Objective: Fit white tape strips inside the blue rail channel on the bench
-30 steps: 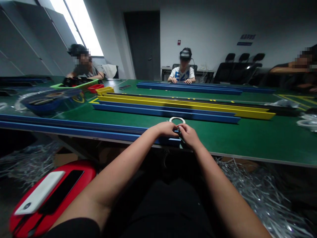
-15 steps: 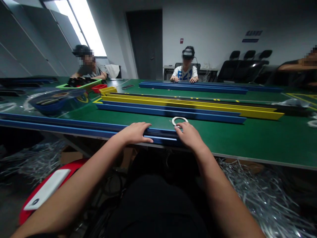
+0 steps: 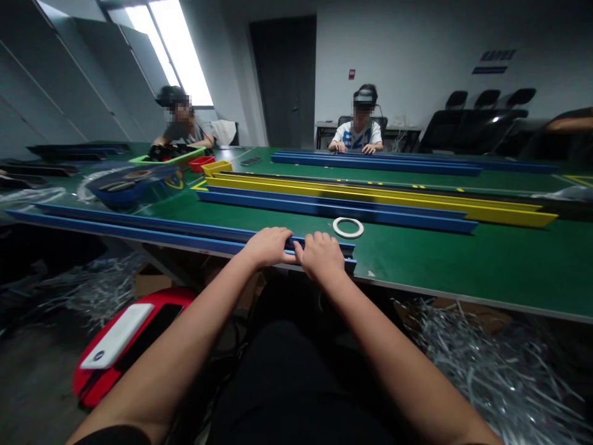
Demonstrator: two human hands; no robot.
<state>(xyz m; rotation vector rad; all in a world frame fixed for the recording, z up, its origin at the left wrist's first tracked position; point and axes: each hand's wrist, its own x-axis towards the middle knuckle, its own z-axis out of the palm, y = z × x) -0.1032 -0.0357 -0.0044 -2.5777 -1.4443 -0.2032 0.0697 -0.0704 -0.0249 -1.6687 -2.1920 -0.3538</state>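
Note:
A long blue channel profile with a dark inside lies along the near edge of the table. Near its right end, my left hand wraps over it, fingers across the far wall and thumb at the near side. Close beside it, my right hand grips the same channel, fingers bent over the top, the two thumbs almost meeting. The channel's end sticks out just right of my right hand. Behind that end, a white ring-shaped roll of tape rests flat on the green table.
Further back lie another blue channel and yellow channels. A blue bin and a green tray are at the left. Two people sit across the table; another person's arm shows at right. Shredded strips fill the floor.
My right hand has moved left along the channel, away from the tape roll and up to my left hand, uncovering the channel's right end. The view has shifted slightly.

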